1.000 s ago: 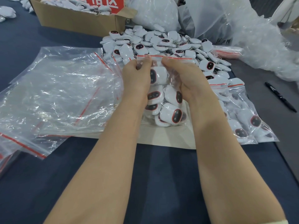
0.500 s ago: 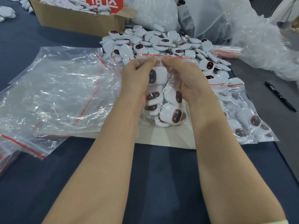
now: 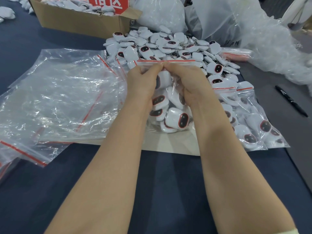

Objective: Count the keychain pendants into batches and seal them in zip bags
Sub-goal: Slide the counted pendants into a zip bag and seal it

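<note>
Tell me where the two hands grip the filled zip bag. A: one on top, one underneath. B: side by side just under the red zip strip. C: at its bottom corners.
B: the left hand and right hand pinch the zip bag side by side, just below its red zip strip.

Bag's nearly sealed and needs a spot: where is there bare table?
Bare blue table lies nearer than the paper sheet, and a grey strip between the filled bags and pen. Crowded: loose pendants behind, empty bags left.

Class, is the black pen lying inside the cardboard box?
No: the black pen lies on the table at the right, the cardboard box far back on the left.
</note>
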The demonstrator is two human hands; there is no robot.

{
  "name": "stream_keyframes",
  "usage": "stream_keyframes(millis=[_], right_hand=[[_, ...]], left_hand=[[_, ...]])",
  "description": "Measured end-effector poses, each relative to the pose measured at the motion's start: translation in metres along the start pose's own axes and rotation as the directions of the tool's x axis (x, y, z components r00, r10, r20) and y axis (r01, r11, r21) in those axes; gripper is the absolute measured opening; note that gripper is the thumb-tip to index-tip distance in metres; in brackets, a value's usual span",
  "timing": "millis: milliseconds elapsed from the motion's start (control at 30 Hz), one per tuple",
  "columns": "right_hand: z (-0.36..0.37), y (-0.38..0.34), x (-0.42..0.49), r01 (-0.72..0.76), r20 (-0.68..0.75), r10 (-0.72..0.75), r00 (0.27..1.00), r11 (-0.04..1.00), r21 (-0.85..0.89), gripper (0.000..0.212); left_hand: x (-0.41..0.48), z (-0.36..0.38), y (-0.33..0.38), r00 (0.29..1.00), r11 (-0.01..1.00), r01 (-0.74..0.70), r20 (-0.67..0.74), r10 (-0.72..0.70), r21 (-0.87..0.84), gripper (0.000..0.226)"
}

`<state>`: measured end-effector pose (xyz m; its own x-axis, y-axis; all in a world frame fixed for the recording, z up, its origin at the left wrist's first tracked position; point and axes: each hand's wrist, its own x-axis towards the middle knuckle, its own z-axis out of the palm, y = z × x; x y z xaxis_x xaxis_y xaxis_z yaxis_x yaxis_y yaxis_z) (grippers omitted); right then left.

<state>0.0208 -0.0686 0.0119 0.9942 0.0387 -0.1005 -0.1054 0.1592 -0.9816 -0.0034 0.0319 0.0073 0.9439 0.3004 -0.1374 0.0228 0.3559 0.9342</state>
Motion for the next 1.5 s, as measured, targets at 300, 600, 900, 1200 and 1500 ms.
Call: stream_keyframes(millis=[300,600,900,1200,1500], right_hand=[[0.004,0.006,0.001,-0.033,-0.094,0.039,0.995,0.998,0.059,0.015],[-0.005,0.01,0.006,-0.011,-0.168,-0.001,0.986,0.998,-0.069,0.035],[-0.008,0.012,0.007,0.032,-0.292,-0.035,0.956,0.999,-0.015,0.026],[-0.009,0.013,0.006,-0.013,-0.321,0.03,0.947,0.998,0.058,0.044],[-0.011,0.016,0.008,0.071,-0.377,-0.135,0.917,0.981,-0.178,0.03]], left_hand=[[0.004,-0.001,-0.003,0.997,1.0,0.016,-0.081,-0.015,0.013,0.012],[0.007,-0.008,-0.004,0.99,0.999,0.021,-0.136,-0.025,-0.031,0.012],[0.009,-0.008,-0.009,0.985,0.999,-0.002,-0.171,-0.007,-0.047,0.02],[0.016,-0.009,-0.012,0.987,0.989,0.038,-0.149,-0.06,-0.143,0.052],[0.016,-0.01,-0.016,0.981,0.999,-0.032,-0.189,0.039,0.04,0.04]])
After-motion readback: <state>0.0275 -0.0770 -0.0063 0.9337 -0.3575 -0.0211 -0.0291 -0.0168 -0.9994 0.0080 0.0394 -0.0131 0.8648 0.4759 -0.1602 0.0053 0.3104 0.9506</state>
